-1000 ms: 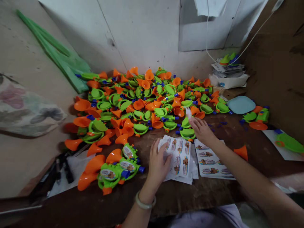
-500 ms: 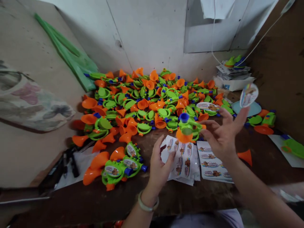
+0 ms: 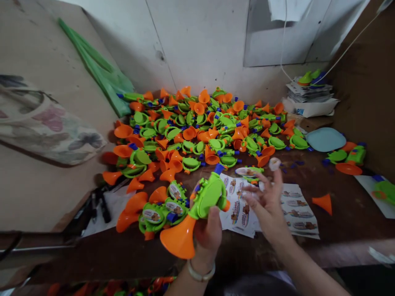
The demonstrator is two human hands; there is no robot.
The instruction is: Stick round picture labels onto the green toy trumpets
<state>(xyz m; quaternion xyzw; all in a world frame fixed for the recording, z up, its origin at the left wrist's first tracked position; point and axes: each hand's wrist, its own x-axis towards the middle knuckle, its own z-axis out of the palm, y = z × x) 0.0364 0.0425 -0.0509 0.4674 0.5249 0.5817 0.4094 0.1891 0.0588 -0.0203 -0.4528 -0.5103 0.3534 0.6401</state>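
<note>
My left hand (image 3: 207,233) grips a green toy horn (image 3: 207,197) with an orange bell (image 3: 179,240) and a blue cap, held just above the table's front. My right hand (image 3: 267,202) hovers beside it, fingers spread, with a small oval sticker (image 3: 274,163) stuck to a raised fingertip. Under both hands lie sticker sheets (image 3: 239,209), with another sheet (image 3: 298,211) to the right. Left of the held horn sit three horns with stickers on them (image 3: 160,211). A big pile of green and orange horns (image 3: 197,127) covers the back of the table.
A pale blue plate (image 3: 325,139) and a few loose horn parts (image 3: 347,158) lie at the right. A lone orange cone (image 3: 323,203) lies near the sheets. Stacked papers (image 3: 308,98) stand at the back right, a green plastic bag (image 3: 95,78) and floral cloth (image 3: 46,123) at the left.
My right hand took a horn from the pile and passed it over; my left hand left the sticker sheets and now grips it. The sticker stays on my right fingertip, now lower.
</note>
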